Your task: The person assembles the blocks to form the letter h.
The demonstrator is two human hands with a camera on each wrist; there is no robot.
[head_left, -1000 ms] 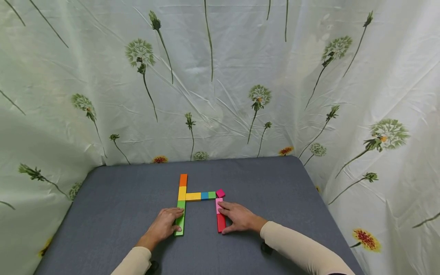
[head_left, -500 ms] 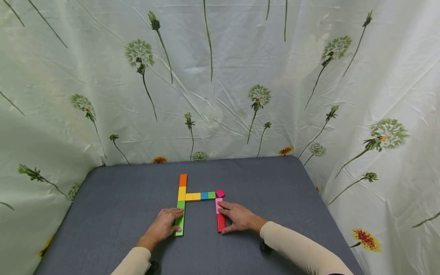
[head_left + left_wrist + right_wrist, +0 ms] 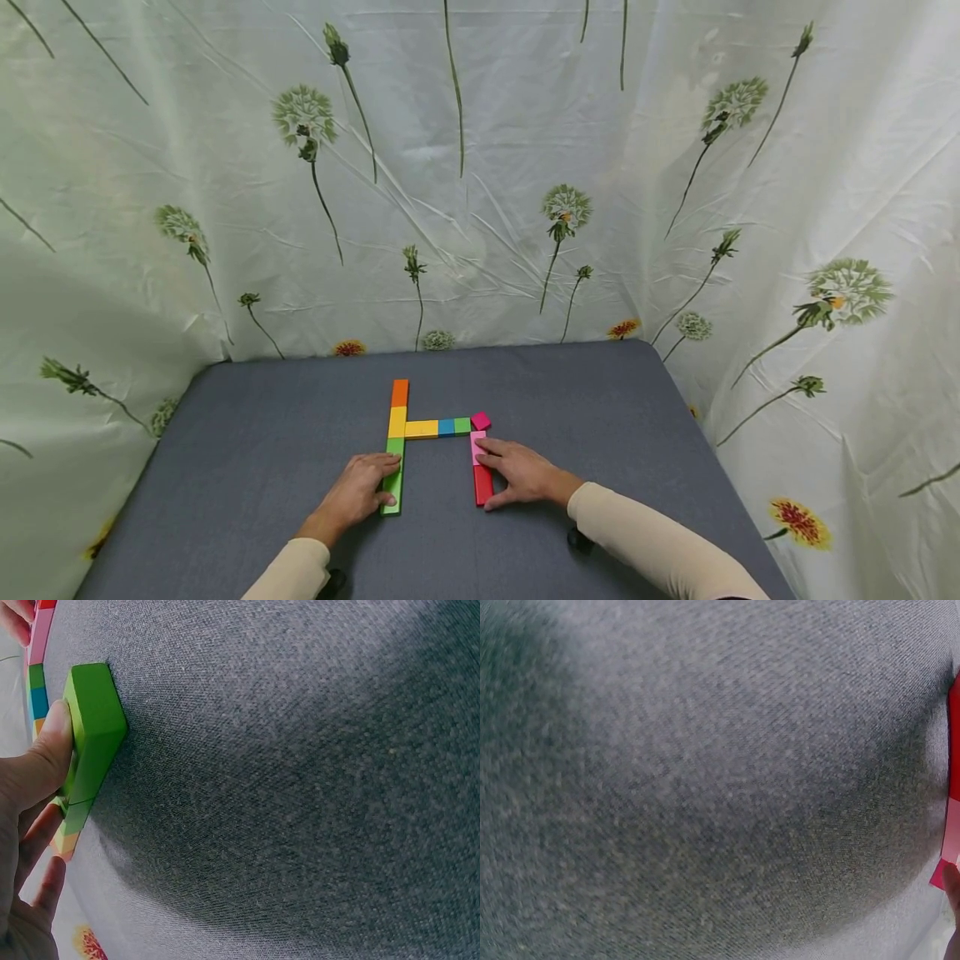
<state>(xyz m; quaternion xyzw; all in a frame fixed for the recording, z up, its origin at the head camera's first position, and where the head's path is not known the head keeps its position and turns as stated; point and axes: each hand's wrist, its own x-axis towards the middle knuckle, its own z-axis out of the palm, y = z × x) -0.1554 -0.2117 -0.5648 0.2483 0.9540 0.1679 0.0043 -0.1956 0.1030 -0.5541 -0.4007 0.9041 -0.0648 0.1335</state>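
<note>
Flat coloured blocks lie on the grey table (image 3: 262, 450) in an H-like layout. Its left column runs orange (image 3: 400, 392), yellow (image 3: 397, 422), then a long green block (image 3: 393, 482). A cross row of yellow, blue and green (image 3: 441, 427) joins it to the right column of magenta (image 3: 481, 421), pink (image 3: 476, 442) and red (image 3: 482, 487). My left hand (image 3: 362, 490) rests against the long green block (image 3: 94, 731), thumb (image 3: 45, 754) pressing its side. My right hand (image 3: 521, 477) lies against the right column, fingers touching the pink block and thumb by the red block (image 3: 953, 750).
A pale curtain printed with dandelions (image 3: 480, 183) closes in the table at the back and on both sides. Bare grey cloth stretches left and right of the blocks (image 3: 615, 417). The table's right edge (image 3: 697, 433) meets the curtain.
</note>
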